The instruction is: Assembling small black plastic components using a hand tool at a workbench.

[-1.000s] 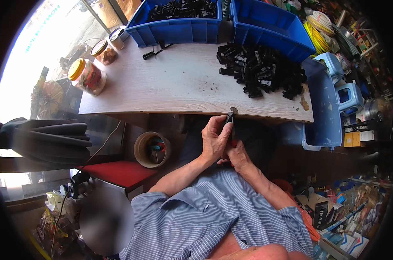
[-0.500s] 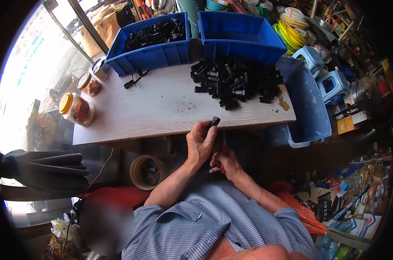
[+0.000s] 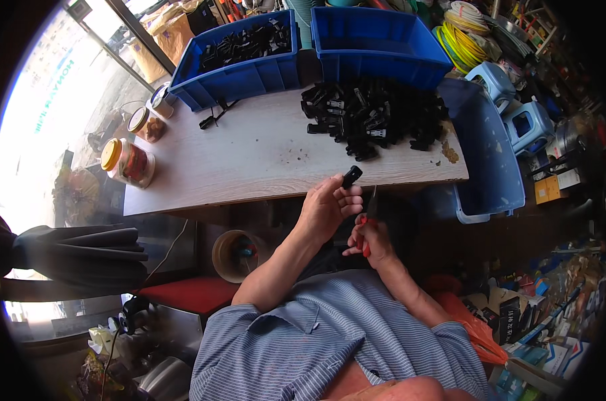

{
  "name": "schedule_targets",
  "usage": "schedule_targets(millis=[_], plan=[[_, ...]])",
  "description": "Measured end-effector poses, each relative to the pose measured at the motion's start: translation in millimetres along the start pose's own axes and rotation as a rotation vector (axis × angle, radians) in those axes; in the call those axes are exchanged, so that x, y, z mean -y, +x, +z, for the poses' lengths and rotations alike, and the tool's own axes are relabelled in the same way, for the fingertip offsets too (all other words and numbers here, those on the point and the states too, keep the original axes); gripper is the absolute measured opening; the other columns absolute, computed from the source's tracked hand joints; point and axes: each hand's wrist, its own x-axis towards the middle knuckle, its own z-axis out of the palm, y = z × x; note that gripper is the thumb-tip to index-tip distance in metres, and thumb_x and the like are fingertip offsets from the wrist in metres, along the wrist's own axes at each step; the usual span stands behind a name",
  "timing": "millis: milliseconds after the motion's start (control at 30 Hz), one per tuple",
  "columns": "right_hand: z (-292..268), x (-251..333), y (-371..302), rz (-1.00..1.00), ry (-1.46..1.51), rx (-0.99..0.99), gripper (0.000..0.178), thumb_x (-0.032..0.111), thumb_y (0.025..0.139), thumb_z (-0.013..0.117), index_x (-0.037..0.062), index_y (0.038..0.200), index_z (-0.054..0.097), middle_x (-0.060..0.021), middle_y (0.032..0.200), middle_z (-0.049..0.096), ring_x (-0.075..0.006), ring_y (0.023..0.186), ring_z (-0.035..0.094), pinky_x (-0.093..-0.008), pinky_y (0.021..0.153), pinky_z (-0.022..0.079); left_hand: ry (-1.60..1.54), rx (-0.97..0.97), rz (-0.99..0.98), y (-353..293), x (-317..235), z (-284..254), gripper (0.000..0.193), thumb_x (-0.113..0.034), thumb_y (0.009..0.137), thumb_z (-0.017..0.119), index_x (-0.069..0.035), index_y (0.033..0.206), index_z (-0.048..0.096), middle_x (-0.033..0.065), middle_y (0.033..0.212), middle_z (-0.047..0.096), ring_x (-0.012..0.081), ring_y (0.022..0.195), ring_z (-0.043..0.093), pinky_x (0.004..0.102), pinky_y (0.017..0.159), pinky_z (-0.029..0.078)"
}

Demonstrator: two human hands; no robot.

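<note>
Spanning the scene: a long pale wood-grain table top (image 3: 249, 154) runs left to right across the far half, its near edge just beyond the hands.
Right-hand bin: a large empty blue plastic bin (image 3: 376, 37) stands at the far edge of the table, right of centre.
Left-hand bin: a blue plastic bin holding black parts (image 3: 239, 57) stands just left of it, at the far edge.
Third bin: a blue plastic bin set lower than the table (image 3: 493, 160) sits against the table's right end.
Heap: a loose pile of small black plastic parts (image 3: 373, 117) lies on the right part of the table, near the empty bin.
Jars: a clear jar with a yellow lid (image 3: 126, 162) stands at the left end, with a smaller clear jar with a brownish lid (image 3: 146, 124) farther back.
Left hand: the left hand (image 3: 326, 210) is just off the near table edge, fingers pinched around the part.
Right hand: the right hand (image 3: 370, 240) is nearer and just right, fist curled around the tool.
Tool: a red-handled screwdriver with a thin metal shaft (image 3: 370, 214) points up toward the part.
Part: a small black plastic piece (image 3: 351, 176) is raised at the left fingertips, over the near table edge.
</note>
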Motion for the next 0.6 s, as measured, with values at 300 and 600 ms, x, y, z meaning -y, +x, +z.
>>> schedule_targets(millis=[300, 600], plan=[[-40, -14, 5, 0.053, 0.027, -0.077, 0.015, 0.016, 0.081, 0.057, 0.0080, 0.094, 0.053, -0.0032, 0.061, 0.052, -0.0148, 0.051, 0.056, -0.0397, 0.048, 0.057, -0.176, 0.046, -0.179, -1, 2, 10, 0.027, -0.030, 0.100, 0.055, -0.005, 0.105, 0.063, 0.0124, 0.093, 0.071, 0.0230, 0.083, 0.068, 0.0352, 0.076, 0.058], [-72, -24, 11, 0.169, -0.042, -0.222, 0.011, 0.022, 0.089, 0.058, 0.0116, 0.086, 0.056, -0.0013, 0.060, 0.051, -0.0151, 0.050, 0.054, -0.0432, 0.048, 0.057, -0.232, 0.079, -0.261, 8, 8, 21, 0.028, -0.030, 0.101, 0.053, -0.005, 0.103, 0.064, 0.0132, 0.093, 0.072, 0.0235, 0.082, 0.069, 0.0348, 0.075, 0.060]])
